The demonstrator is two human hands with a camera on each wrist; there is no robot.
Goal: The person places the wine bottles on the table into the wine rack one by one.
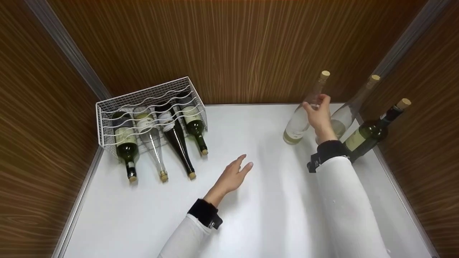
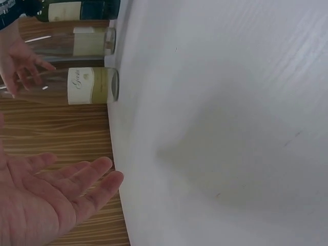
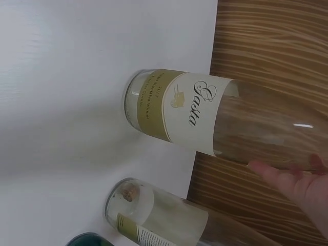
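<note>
Fingers point(image 1: 324, 102) touching clear bottle point(image 1: 299, 122), near table edge point(image 1: 272, 104)

A white wire rack point(image 1: 107, 118) sits at the far left corner of a white table point(image 1: 251, 215), holding four corked bottles lying side by side: two dark green, one clear, one black. Wood-grain panels point(image 1: 233, 46) enclose the table.

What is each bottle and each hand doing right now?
Clear glass bottle with cream label: upright, corked, right hand on it.
Second clear bottle: upright, corked.
Dark green bottle: upright, corked.
White wire rack: holds four corked bottles lying down.
Right hand: touching the clear bottle.
Left hand: open, holding nothing.
</note>
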